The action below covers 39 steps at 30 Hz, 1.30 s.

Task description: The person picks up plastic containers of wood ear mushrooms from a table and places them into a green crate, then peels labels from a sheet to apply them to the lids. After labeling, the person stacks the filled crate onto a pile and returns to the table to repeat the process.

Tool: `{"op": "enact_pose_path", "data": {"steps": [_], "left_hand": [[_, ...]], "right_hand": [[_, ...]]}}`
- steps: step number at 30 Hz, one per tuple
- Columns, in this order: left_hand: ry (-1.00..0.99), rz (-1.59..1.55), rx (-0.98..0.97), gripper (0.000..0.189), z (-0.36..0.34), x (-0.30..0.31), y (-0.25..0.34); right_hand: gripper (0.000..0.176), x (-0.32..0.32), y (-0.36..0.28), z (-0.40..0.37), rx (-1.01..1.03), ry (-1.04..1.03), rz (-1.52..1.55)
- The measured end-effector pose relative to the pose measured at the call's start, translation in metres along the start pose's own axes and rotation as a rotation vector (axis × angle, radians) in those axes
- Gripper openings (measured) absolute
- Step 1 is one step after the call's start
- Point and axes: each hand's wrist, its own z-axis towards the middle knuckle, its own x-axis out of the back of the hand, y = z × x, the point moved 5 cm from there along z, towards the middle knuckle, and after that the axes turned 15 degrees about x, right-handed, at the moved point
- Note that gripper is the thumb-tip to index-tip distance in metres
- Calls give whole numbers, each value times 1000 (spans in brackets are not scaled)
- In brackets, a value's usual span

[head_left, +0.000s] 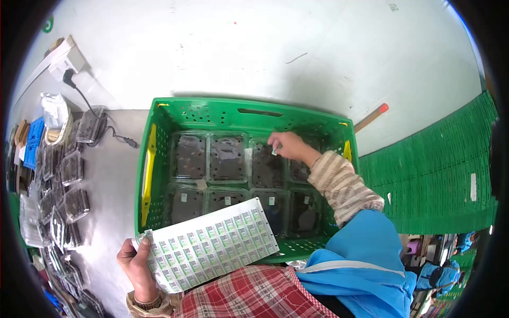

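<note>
My left hand [137, 265] grips the left edge of a white sheet of stickers [209, 245], thumb on top. The sheet carries rows of small green and black labels and covers part of the crate's front. Between the fingertips of my right hand [289, 146] is a small sticker [274, 151], held over the back row of clear plastic boxes. Dark contents fill these boxes, which stand in two rows inside a green crate [254, 109]. Several front-row boxes bear a small white label, such as this box [305, 212]. My right hand partly hides the rear right box.
Stacked green crates [424, 169] stand at the right. Many clear plastic boxes [74, 204] pile up on the grey metal table [114, 180] at the left, near a black power cord [124, 140]. A white wall [265, 53] rises behind the crate. A person in blue [440, 274] is at the far right.
</note>
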Motion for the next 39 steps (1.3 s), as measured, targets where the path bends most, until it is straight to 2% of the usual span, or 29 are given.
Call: {"op": "enact_pose_path", "data": {"steps": [4,6,8,10,14,16,18,21,23,26,28,29,30,31,32,34,36,37,39], "left_hand": [[23,28,-28,6,-5,9,1],[72,13,-36,6,-9,11,-1],[98,5,-27,7,-11,12,-1],[128,-12,-36,7,-12,17,-3],[147,18,-46,7,-16,22,-2],[144,46,-42,6,-19,28,-6],[200,29,-49,6,-25,31,-8],[244,-9,-49,6,-26,35,-8],[298,-53,-30,6,-27,39,-9],[349,33,19,6,-39,28,-3],[407,49,-21,7,-47,28,-1],[462,-2,-43,8,-49,31,2],[502,-61,-67,9,-51,32,1],[547,-89,-87,9,-48,39,-5],[592,-161,-119,11,-43,57,-12],[621,-265,-179,13,-19,105,-28],[712,-392,-93,18,1,130,-54],[708,-410,-95,18,18,141,-77],[595,509,101,28,58,149,-112]], "right_hand": [[36,-19,-13,24,40,-87,-222],[41,0,-29,30,8,-7,-541],[40,2,-43,50,64,-21,-441],[35,-14,-73,75,271,-80,287],[37,-61,-68,126,378,-108,75],[34,-70,-61,135,525,26,-248],[35,-54,-77,135,439,-79,-471],[33,-45,-104,145,466,-71,-437],[31,-46,-129,161,448,-60,185],[37,-89,-111,186,545,-45,305],[38,-109,-75,189,717,73,-71],[43,-90,-72,180,491,13,164],[51,-86,-45,179,610,165,25],[59,-60,-49,170,495,86,-110],[50,-42,-51,161,443,66,-188],[34,-15,-75,148,395,169,-279],[18,27,-117,136,372,395,-61],[12,33,-145,141,489,506,126],[11,16,-194,172,468,339,373]]}}
